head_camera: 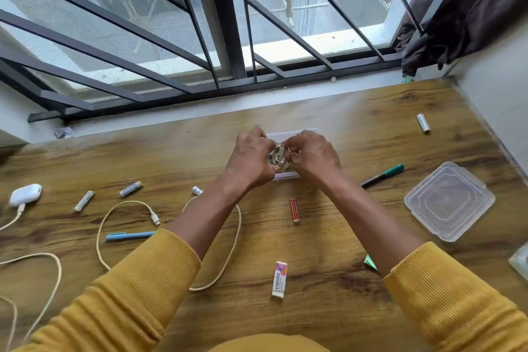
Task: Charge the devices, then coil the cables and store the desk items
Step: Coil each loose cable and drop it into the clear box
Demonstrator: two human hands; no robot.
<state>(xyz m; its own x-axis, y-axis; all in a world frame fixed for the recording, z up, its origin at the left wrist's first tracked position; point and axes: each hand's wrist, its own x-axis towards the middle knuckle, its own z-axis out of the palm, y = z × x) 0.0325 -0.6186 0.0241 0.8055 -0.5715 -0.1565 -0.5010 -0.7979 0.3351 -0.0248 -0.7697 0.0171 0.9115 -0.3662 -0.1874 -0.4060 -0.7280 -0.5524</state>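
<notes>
Both hands' grip, left hand and right hand, clasps coiled cable over clear box.

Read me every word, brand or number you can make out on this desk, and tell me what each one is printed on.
"camlin": on the eraser; the smaller print under it is too small to read.
Red battery: print too small to read.
White batteries: print blurred, unreadable.

Bench: wood-grain, matt. Lid: clear, glossy plastic. Sleeves: ribbed mustard knit cloth. Window bars: dark metal.
</notes>
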